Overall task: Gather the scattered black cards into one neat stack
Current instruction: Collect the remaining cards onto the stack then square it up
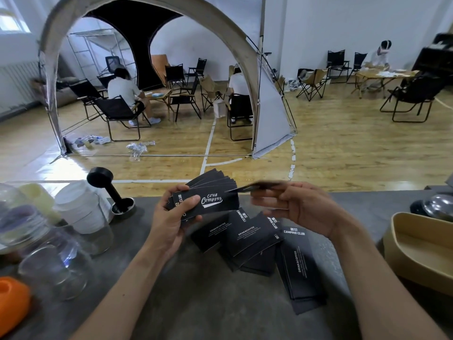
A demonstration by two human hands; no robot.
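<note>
1. My left hand (pixel 175 217) holds a fanned stack of black cards (pixel 210 195) above the far part of the grey tabletop (pixel 196 303). The thumb lies across the top card, which reads "Club Camping", and the fingers curl underneath.
2. My right hand (pixel 301 207) pinches a single black card (pixel 255 186) between thumb and fingers. The card is blurred; its near tip points at the fanned stack, close beside it. I cannot tell whether the two touch.
3. Loose black cards (pixel 247 238) lie on the tabletop below both hands, overlapping one another at different angles, printed "Drink&Coffee".
4. A second small pile of cards (pixel 302 268), headed "Camping Club", lies lengthwise just to the right of the loose ones, running toward the near edge.
5. A tan tray (pixel 397 244) sits at the right edge of the tabletop, with a shiny metal object (pixel 438 207) beyond it.
6. A black coffee tamper (pixel 107 187) stands tilted in a small metal cup (pixel 123 209) near the far edge, left of my left hand.
7. Glass jars (pixel 56 263) and a stack of white paper filters (pixel 81 207) crowd the left side of the tabletop; an orange object (pixel 12 303) sits at the near-left corner.
8. Beyond the tabletop I see a wooden floor (pixel 343 143), a grey arched tent (pixel 269 106), folding chairs (pixel 117 111) and seated people, well apart from the cards.
</note>
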